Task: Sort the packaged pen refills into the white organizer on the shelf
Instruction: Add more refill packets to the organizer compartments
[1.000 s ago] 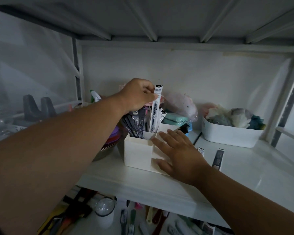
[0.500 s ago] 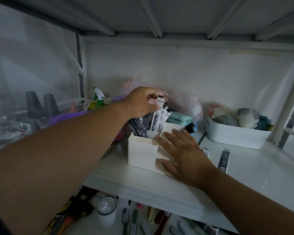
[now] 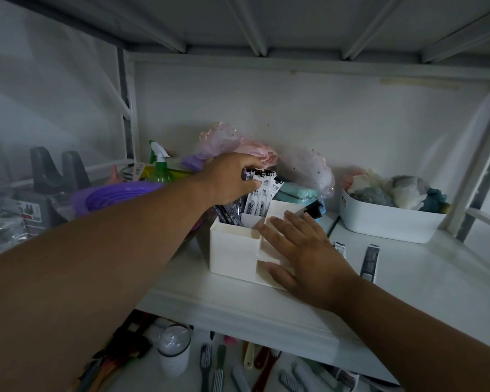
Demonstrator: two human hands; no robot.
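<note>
- The packaged pen refills [image 3: 259,198] are standing upright in a rear compartment of the white organizer [image 3: 232,251], which is sitting on the shelf [image 3: 408,281]. Your left hand [image 3: 228,179] is gripping their tops, fingers curled round the bunch.
- You are risking a splay here: the packets are leaning at slightly different angles, and if you are letting go unevenly, one could be tipping over the divider into the next compartment or out the back.
- Your right hand [image 3: 303,247] is lying flat with fingers spread, pressing on the organizer's low front section. If you are easing that pressure while the left is pushing down, the organizer could be sliding toward the shelf's front edge, which is near.
- Dark pens [image 3: 228,215] are already crowding the compartment beside the packets; forcing the packets down could be creasing them or snagging on those pens.
- Two more packets, a small packet [image 3: 340,248] and a dark packet [image 3: 369,260], are lying on the shelf just right of your right wrist. A careless sweep of that forearm could be knocking them off the shelf onto the clutter below.
- The white bin [image 3: 391,226] further right is sitting well apart, so it is posing little hazard.
</note>
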